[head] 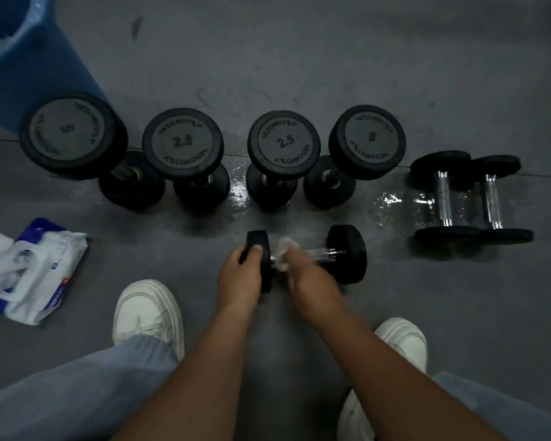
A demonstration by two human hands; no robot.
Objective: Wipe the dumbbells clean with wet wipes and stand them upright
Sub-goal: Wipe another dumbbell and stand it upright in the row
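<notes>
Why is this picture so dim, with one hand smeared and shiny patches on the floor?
Head view: dim lighting swallows detail on the black rubber dumbbell; the right hand, rubbing a white wet wipe along its chrome handle, is motion-blurred; the left hand gripping one end is sharper; wet patches on the grey floor give glare.

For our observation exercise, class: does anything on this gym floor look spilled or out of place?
Yes. Shiny wet patches glisten on the floor beside the two lying dumbbells and between the upright dumbbells, as if water spilled. The wipes pack lies open, wipes bulging out.
</notes>
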